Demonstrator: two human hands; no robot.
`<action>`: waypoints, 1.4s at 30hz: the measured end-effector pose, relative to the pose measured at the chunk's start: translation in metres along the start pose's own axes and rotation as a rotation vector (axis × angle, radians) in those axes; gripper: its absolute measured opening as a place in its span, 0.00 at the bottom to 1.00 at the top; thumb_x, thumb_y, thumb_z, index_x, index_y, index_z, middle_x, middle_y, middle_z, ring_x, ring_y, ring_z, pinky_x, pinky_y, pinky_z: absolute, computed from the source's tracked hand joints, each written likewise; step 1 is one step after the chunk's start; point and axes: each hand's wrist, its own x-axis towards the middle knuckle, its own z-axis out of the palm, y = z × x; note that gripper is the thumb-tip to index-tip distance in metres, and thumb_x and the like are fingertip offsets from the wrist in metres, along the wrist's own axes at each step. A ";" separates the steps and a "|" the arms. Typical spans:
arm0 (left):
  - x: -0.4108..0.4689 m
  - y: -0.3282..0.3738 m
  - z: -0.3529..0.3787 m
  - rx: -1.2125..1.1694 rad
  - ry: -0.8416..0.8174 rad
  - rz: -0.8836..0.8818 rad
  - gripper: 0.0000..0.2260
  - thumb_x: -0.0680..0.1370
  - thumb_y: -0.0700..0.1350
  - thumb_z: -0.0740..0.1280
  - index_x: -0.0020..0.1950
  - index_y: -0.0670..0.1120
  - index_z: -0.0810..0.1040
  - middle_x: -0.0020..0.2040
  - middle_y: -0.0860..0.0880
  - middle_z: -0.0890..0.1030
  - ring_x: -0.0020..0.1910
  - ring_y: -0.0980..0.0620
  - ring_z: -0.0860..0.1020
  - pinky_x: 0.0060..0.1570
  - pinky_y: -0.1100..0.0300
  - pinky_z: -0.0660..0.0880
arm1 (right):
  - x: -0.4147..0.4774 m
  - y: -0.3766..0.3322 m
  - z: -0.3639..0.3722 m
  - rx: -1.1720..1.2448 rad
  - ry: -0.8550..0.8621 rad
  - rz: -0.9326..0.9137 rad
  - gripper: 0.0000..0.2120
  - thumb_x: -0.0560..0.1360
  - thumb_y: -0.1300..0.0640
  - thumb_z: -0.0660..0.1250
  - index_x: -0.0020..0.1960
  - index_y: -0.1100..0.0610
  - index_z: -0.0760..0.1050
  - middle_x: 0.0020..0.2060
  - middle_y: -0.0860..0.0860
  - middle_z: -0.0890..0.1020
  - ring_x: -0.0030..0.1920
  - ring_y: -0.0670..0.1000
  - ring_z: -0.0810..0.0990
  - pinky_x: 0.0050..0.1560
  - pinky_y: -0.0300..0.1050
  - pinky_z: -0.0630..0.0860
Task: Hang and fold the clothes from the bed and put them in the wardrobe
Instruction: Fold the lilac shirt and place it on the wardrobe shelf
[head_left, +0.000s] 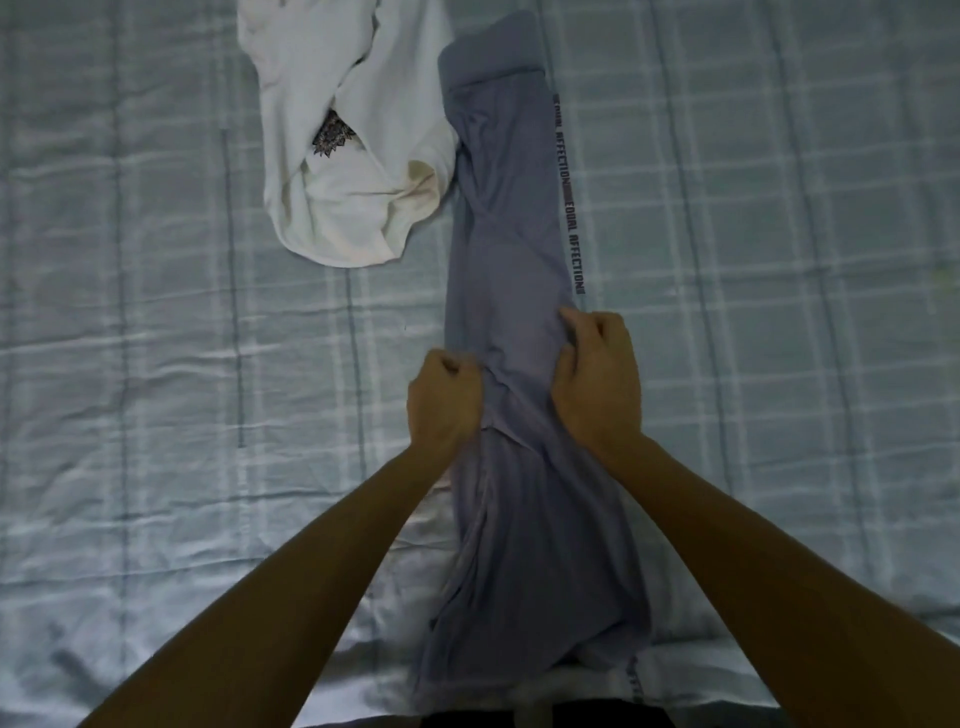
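Across the bed (156, 338), I have left hand (441, 400) and right hand (597, 376) each gripping the pants (514, 234) at mid-length, shirt (353, 166) just beside them near the far edge.

Head camera looks steeply down (close) over the bed (156, 364).

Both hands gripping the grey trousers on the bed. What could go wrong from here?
1. The left hand and right hand bunch the grey trousers at mid-length. Wrinkles run between them, so a fold made now would likely set creases.
2. The white garment lies crumpled against the trousers' left edge, so folding the far end back might drag it along.
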 end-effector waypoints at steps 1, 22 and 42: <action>0.006 0.008 -0.001 -0.008 0.019 0.027 0.12 0.79 0.51 0.59 0.44 0.44 0.72 0.39 0.50 0.77 0.39 0.51 0.75 0.39 0.57 0.72 | 0.002 -0.004 0.002 -0.007 0.012 -0.078 0.17 0.75 0.66 0.60 0.63 0.61 0.73 0.56 0.60 0.76 0.53 0.58 0.75 0.54 0.49 0.73; -0.057 -0.084 0.007 0.582 -0.048 0.867 0.20 0.79 0.49 0.63 0.67 0.41 0.68 0.66 0.40 0.69 0.64 0.44 0.68 0.62 0.51 0.63 | -0.079 0.043 0.011 -0.313 -0.360 -0.367 0.26 0.78 0.52 0.53 0.71 0.65 0.65 0.70 0.63 0.68 0.70 0.64 0.65 0.67 0.62 0.66; -0.131 -0.138 -0.010 0.144 0.380 0.103 0.14 0.77 0.52 0.65 0.54 0.44 0.67 0.44 0.47 0.75 0.42 0.45 0.74 0.40 0.59 0.66 | -0.208 0.098 -0.017 -0.412 -0.456 -0.347 0.27 0.77 0.49 0.61 0.72 0.61 0.64 0.72 0.63 0.65 0.71 0.65 0.64 0.66 0.64 0.66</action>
